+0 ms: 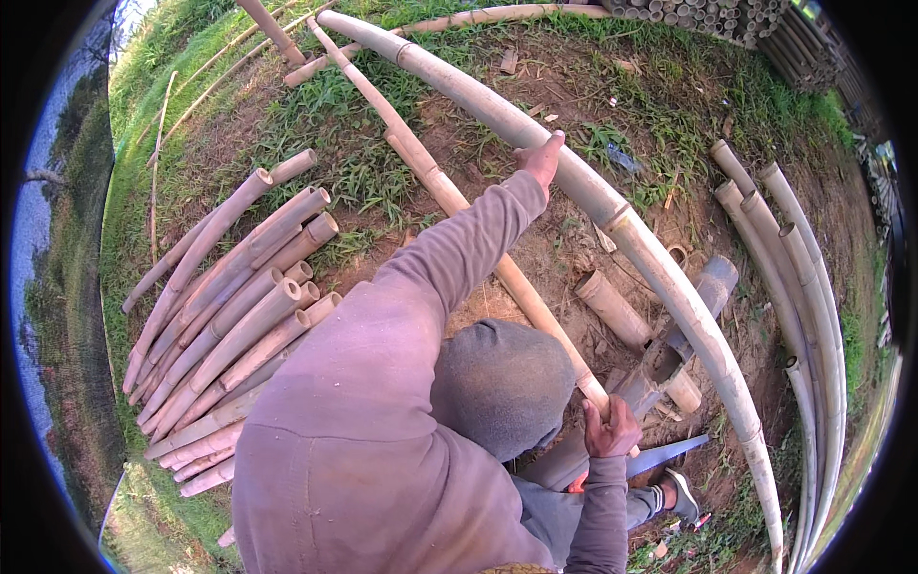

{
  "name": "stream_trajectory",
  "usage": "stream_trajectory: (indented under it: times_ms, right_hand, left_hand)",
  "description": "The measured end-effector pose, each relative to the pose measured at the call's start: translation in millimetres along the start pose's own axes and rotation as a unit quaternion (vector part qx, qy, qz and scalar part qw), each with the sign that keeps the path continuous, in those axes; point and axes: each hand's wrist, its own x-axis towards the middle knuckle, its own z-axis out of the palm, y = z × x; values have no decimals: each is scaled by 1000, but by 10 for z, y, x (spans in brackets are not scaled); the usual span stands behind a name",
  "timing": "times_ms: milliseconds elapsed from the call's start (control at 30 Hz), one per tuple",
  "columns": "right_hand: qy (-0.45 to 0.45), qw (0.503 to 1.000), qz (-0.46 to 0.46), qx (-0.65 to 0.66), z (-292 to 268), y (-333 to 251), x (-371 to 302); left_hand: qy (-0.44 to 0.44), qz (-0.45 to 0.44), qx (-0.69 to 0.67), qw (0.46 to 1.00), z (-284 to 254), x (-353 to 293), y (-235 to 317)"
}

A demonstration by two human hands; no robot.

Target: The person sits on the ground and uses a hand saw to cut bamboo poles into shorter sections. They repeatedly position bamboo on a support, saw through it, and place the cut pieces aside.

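A long, thick pale bamboo pole [660, 268] curves from the upper left to the lower right. My left hand [543, 160], with the arm stretched forward, is closed on its near-left side. A thinner tan bamboo pole [521, 287] runs from the upper left down to my right hand [612, 429], whose fingers are wrapped round its near end. Behind my right wrist is a handsaw [669, 453], its blade pointing right and an orange part showing to the left of the wrist. A rounded dark grey cloth shape [502, 387] sits between my arms.
Cut bamboo lengths [225, 316] lie piled at left; more poles [803, 258] lie at right. Short thick bamboo pieces [617, 306] lie on bare soil beyond my right hand. A stack of bamboo ends [703, 14] stands at the back. A shoe [683, 496] rests near the saw.
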Motion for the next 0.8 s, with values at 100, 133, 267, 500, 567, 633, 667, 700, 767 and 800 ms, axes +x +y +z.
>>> stream_trajectory:
  times_ms: [100,133,267,500,567,633,667,700,767,800]
  right_hand:
    - [11,999,-30,-16,-91,70,234]
    - [12,999,-34,-13,-101,53,304]
    - [39,997,-58,-24,-132,131,432]
    - [48,996,-64,-42,-327,270,435]
    - [43,996,-57,-49,-435,344,404]
    - [44,997,-51,-45,-531,461,337]
    - [34,997,-40,-55,-584,502,316]
    - [31,997,-36,-53,-631,536,309]
    - [26,998,-26,-48,-711,604,296]
    - [43,997,-46,-54,-736,635,317]
  left_hand:
    - [-254,264,166,916,-564,-855,344]
    - [-321,321,284,845,-822,-1043,500]
    - [-386,460,588,542,-1215,-1412,634]
    - [-348,627,472,513,-1283,-1311,266]
    - [-347,647,451,507,-1201,-1382,259]
    - [-350,660,433,505,-1088,-1459,244]
    - [-354,662,425,505,-1018,-1498,231]
    - [-357,664,418,506,-960,-1531,222]
    - [-358,660,421,509,-881,-1594,215]
    - [-358,657,423,511,-845,-1610,203]
